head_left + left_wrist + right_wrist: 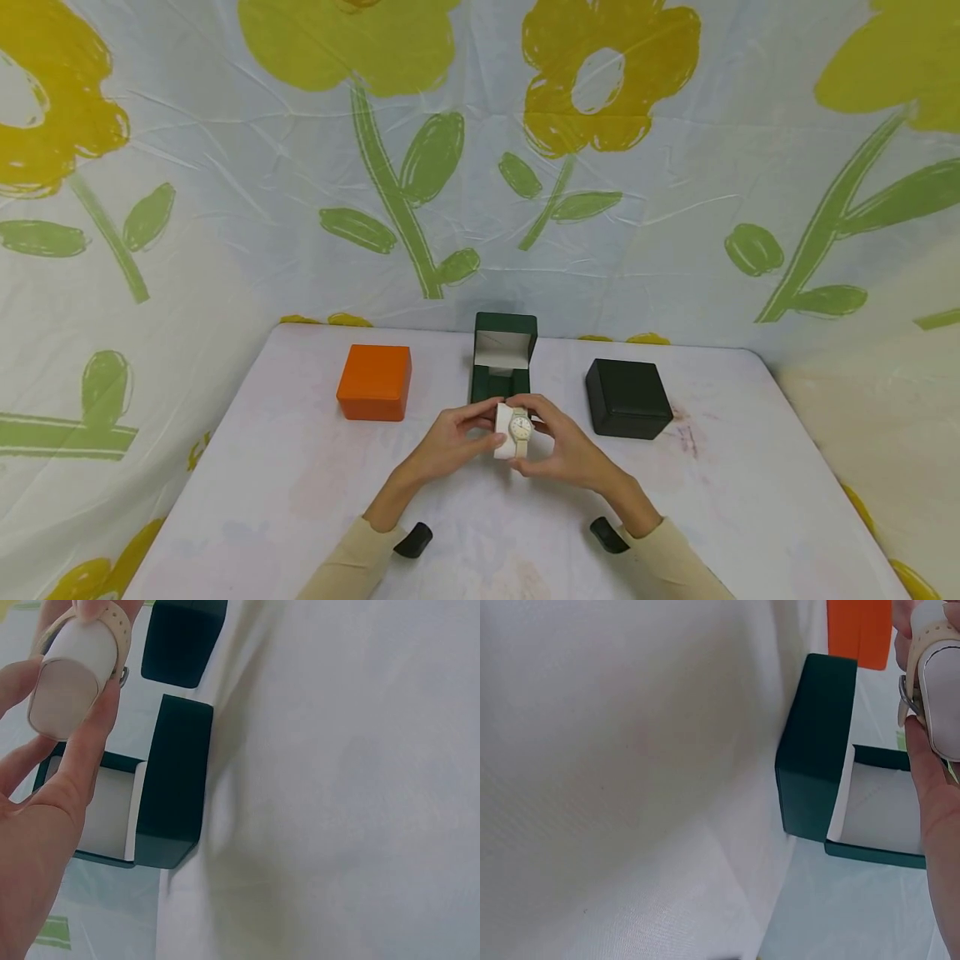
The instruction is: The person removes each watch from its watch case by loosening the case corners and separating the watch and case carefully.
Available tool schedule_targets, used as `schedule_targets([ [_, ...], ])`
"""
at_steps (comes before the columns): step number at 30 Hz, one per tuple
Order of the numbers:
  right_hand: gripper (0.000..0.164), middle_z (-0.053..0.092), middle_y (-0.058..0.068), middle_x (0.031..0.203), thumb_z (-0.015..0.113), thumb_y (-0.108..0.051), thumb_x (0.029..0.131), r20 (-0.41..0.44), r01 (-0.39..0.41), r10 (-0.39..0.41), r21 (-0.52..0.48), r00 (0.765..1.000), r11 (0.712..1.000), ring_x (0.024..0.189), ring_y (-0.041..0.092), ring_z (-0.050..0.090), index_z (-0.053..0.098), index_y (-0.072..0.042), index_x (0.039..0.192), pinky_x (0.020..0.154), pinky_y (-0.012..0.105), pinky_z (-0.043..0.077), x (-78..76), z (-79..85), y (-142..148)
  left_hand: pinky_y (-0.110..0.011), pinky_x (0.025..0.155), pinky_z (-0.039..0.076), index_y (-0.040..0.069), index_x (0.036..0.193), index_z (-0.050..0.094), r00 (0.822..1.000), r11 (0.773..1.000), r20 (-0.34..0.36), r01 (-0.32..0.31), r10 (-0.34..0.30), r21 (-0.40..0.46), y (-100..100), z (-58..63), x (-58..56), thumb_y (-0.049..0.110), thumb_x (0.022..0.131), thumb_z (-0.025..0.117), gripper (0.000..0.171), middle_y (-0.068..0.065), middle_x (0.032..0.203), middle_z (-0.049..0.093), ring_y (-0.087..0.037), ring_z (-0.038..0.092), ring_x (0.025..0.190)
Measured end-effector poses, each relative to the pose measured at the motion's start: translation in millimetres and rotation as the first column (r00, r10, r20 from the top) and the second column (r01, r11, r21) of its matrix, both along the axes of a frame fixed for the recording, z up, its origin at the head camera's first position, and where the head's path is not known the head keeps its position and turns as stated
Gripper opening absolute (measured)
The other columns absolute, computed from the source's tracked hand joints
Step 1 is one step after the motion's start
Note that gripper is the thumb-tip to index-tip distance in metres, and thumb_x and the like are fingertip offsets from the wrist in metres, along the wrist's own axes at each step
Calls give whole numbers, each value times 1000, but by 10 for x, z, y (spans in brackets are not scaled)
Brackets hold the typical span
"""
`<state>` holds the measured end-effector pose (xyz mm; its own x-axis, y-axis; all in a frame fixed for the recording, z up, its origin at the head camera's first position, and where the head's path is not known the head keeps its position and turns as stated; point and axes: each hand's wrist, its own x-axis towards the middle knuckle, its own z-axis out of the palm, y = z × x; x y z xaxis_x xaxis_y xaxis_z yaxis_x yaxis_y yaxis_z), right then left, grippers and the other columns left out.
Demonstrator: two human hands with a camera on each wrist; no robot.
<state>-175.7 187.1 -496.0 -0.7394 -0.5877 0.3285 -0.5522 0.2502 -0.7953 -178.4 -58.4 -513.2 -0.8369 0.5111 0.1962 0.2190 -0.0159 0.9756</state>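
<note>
A wristwatch (520, 427) with a cream strap and pale dial is fastened around a white watch cushion (504, 433). My left hand (450, 442) pinches the cushion from the left, thumb in front and fingers behind. From the right, my right hand (566, 450) grips the watch and cushion between thumb and fingers. In the left wrist view the strap (118, 634) shows its holes and loops round the cushion. The right wrist view shows the metal buckle (906, 694) beside the cushion's rounded end. Just beyond both hands stands a green watch box (507, 323), lid raised, with a slot inside.
On the white-covered table (285, 500), a closed orange box (375, 383) stands to the left and a closed black box (628, 400) to the right. A flower-printed cloth (660, 225) hangs behind the table. Black devices (414, 541) sit at both wrists.
</note>
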Motion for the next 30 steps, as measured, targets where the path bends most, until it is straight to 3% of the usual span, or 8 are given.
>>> schedule_targets([
  [7, 79, 53, 4, 140, 92, -14, 78, 13, -6, 6, 1, 1000, 1000, 123, 21, 54, 49, -12, 145, 101, 37, 53, 31, 82, -11, -41, 103, 51, -1, 151, 48, 999, 999, 24, 31, -31, 9, -23, -15, -9, 8, 97, 72, 59, -14, 139, 61, -24, 64, 115],
  [17, 72, 52, 7, 142, 86, -14, 85, 47, -44, 45, -32, 998, 999, 122, 24, 55, 49, -13, 146, 103, 34, 52, -5, 15, 7, -37, 101, 53, 1, 150, 49, 999, 999, 23, 36, -36, 32, -42, -34, -5, 8, 97, 72, 58, -14, 139, 61, -24, 64, 114],
  [24, 58, 59, 13, 134, 82, -5, 87, 11, -8, 9, -84, 1000, 996, 112, 28, 62, 56, -6, 139, 95, 33, 56, -2, 4, -31, -33, 98, 54, 0, 150, 50, 999, 998, 12, 35, -35, 46, -36, -71, 7, 8, 97, 71, 57, -15, 140, 61, -24, 64, 114],
  [30, 56, 62, 7, 129, 84, -8, 86, 19, 79, -78, -76, 997, 994, 106, 27, 64, 60, -11, 136, 93, 33, 57, 13, 4, -65, -30, 95, 55, 0, 150, 49, 1000, 999, 17, 7, -7, 37, -25, -61, 18, 10, 97, 71, 58, -14, 136, 63, -24, 64, 113],
])
